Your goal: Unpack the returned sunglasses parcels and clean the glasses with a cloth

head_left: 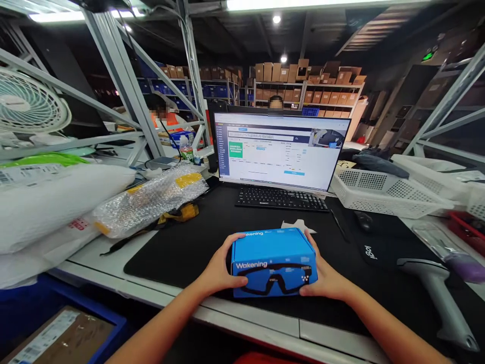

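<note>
A blue product box [273,247] printed with "Wakening" and a picture of dark glasses stands near the front edge of the black desk mat [182,258]. My left hand [222,268] grips its left side, thumb on the front face and fingers over the top edge. On the opposite side my right hand [324,275] holds it, thumb at the lower front corner; its other fingers are partly hidden behind the box. A crumpled white piece of paper [299,225] lies just behind the box.
Behind the mat stand a keyboard [282,197] and a lit monitor [280,151]. To the right are a mouse [364,221], a barcode scanner [439,298] and a white basket [390,189]. Bubble-wrapped goods [151,199] and white parcels [56,202] crowd the left. Two people are farther back.
</note>
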A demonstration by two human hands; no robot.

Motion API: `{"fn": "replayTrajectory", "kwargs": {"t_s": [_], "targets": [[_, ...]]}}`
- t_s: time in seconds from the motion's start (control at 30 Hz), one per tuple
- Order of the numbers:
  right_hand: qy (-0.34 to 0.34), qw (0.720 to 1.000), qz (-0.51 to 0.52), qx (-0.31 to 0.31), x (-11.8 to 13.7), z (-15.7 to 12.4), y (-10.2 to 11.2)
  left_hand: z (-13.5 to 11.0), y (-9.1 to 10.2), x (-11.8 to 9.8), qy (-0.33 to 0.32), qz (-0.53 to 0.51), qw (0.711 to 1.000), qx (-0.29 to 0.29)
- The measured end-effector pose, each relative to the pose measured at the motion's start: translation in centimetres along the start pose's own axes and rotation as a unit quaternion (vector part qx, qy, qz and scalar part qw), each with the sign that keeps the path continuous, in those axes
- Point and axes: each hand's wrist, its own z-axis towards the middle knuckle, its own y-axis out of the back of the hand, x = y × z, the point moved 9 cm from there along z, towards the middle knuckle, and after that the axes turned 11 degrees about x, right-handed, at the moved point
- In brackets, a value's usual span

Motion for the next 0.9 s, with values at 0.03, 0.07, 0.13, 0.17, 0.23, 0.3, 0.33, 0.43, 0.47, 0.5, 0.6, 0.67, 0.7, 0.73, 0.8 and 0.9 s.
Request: {"fn": "replayTrajectory", "kwargs": {"t_s": [0.03, 0.07, 0.13, 0.17, 0.23, 0.3, 0.33, 0.43, 0.47, 0.5, 0.6, 0.67, 0.7, 0.73, 0.8, 0.9], "targets": [[0.010, 0.999, 0.034, -0.003, 0.7, 0.4, 0.5, 0.3, 0.1, -0.1, 0.003, -0.047, 0.999, -0.004], [0.021, 0.998, 0.060, -0.006, 1.5, 0.8, 1.1, 0.5, 0.1, -0.1, 0.006, -0.100, 0.995, -0.009], [0.038, 0.996, 0.081, 0.000, 3.4, 1.4, 1.9, 0.8, 0.3, -0.2, 0.012, -0.198, 0.980, -0.018], [0.041, 0.996, 0.080, 0.013, 4.4, 1.6, 2.0, 0.8, 0.3, -0.3, 0.013, -0.234, 0.972, -0.019], [0.031, 0.996, 0.071, 0.037, 5.8, 1.7, 1.9, 0.7, 0.4, -0.2, 0.019, -0.274, 0.961, -0.009], [0.007, 0.998, 0.064, 0.026, 6.7, 1.5, 1.6, 0.6, 0.4, 0.3, 0.032, -0.295, 0.955, 0.014], [-0.010, 0.998, 0.060, 0.012, 7.0, 1.4, 1.5, 0.5, 0.5, 0.6, 0.037, -0.304, 0.952, 0.021], [-0.059, 0.997, 0.039, -0.031, 7.2, 0.9, 0.9, 0.3, 0.7, 1.6, 0.050, -0.333, 0.941, 0.035], [-0.069, 0.996, 0.035, -0.037, 7.2, 0.8, 0.6, 0.3, 0.7, 1.9, 0.056, -0.344, 0.937, 0.037], [-0.078, 0.996, 0.035, -0.042, 7.1, 0.7, 0.4, 0.3, 0.6, 2.1, 0.065, -0.355, 0.932, 0.039], [-0.087, 0.994, 0.063, -0.028, 6.3, 0.6, -0.3, 0.2, 0.4, 2.5, 0.109, -0.379, 0.919, 0.012], [-0.081, 0.993, 0.086, 0.001, 5.9, 0.7, -0.8, -0.3, 0.7, 3.6, 0.190, -0.383, 0.902, -0.056], [-0.076, 0.993, 0.094, 0.018, 5.8, 0.8, -0.9, -0.8, 0.9, 4.2, 0.242, -0.382, 0.886, -0.099], [-0.073, 0.992, 0.102, 0.031, 5.7, 1.0, -1.0, -1.4, 1.0, 4.6, 0.291, -0.381, 0.867, -0.137], [-0.089, 0.985, 0.143, 0.038, 5.4, 1.3, -0.8, -2.2, 0.9, 4.8, 0.354, -0.387, 0.832, -0.183], [-0.160, 0.954, 0.252, 0.029, 4.6, 1.8, -0.7, -2.4, 0.7, 3.9, 0.382, -0.400, 0.813, -0.183]]}}
